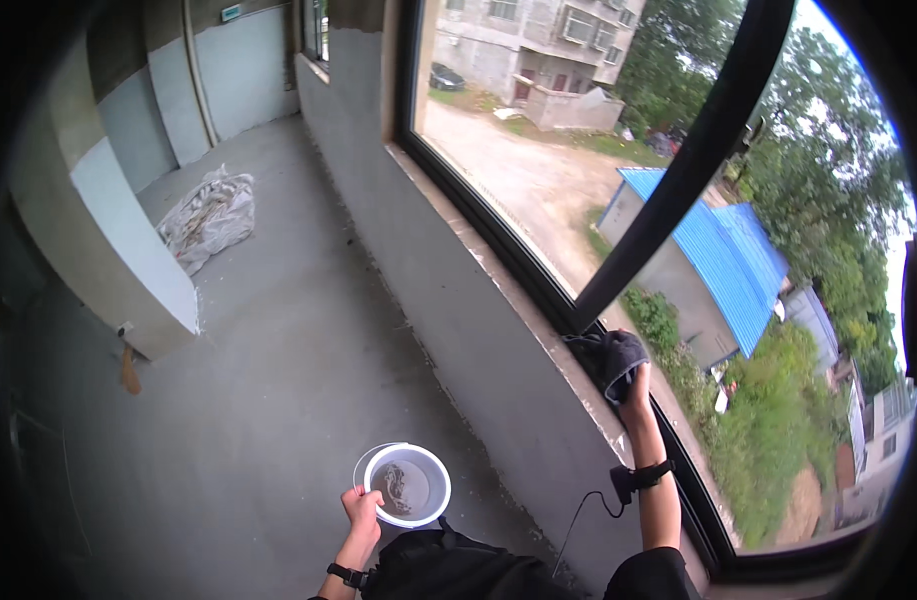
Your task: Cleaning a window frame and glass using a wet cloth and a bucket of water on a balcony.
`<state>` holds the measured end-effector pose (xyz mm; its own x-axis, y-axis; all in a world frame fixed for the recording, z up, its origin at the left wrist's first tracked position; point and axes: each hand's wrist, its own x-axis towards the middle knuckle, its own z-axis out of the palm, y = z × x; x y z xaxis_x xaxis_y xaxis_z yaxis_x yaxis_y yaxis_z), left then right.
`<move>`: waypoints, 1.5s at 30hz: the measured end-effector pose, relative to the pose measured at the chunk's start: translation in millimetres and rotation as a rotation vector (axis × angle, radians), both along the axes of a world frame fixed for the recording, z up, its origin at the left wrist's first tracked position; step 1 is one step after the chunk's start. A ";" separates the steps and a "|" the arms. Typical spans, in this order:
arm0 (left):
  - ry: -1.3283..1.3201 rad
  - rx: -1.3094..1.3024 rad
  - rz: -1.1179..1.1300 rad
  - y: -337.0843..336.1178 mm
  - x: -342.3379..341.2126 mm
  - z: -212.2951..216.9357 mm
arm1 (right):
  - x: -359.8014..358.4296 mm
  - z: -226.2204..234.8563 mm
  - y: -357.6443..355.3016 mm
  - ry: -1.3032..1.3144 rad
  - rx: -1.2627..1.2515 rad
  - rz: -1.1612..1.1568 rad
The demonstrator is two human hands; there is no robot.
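Note:
My right hand [635,388] reaches to the window and is closed on a dark grey cloth [622,358]. The cloth is bunched against the lower part of the black window frame [669,210], close to where the upright bar meets the bottom rail. Down at the lower middle, my left hand [362,508] grips the rim of a white bucket [445,486], with the thumb over the edge. A thin wire handle rests along the bucket's far left side. Inside the bucket is what looks like murky water with a reflection on it.
Below the window runs a grey wall [449,340] topped by a rough sill [474,243]. A crumpled white sack [214,215] lies on the concrete floor [249,390], beyond a pillar [139,230]. A cable hangs from the black device [629,480] on my right wrist.

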<state>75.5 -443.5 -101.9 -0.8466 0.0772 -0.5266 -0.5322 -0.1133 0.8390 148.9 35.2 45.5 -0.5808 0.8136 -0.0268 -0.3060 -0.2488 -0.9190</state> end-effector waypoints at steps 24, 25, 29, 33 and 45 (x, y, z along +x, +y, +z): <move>0.292 0.444 -0.918 385.8 70.3 89.3 | 511.3 -250.1 -244.8 0.031 -0.515 -1.211; 0.332 0.421 -0.917 395.8 78.0 80.3 | 525.9 -234.5 -234.1 -0.042 -0.509 -1.221; 0.303 0.474 -0.924 415.0 94.2 71.8 | 571.8 -157.6 -195.2 -0.060 -0.228 -1.440; 0.283 0.431 -0.837 428.4 87.8 61.6 | 597.0 -74.6 -127.7 -0.533 0.400 -1.569; 0.381 0.216 -0.819 419.4 103.5 86.8 | 598.4 180.9 44.5 -0.893 1.701 -1.737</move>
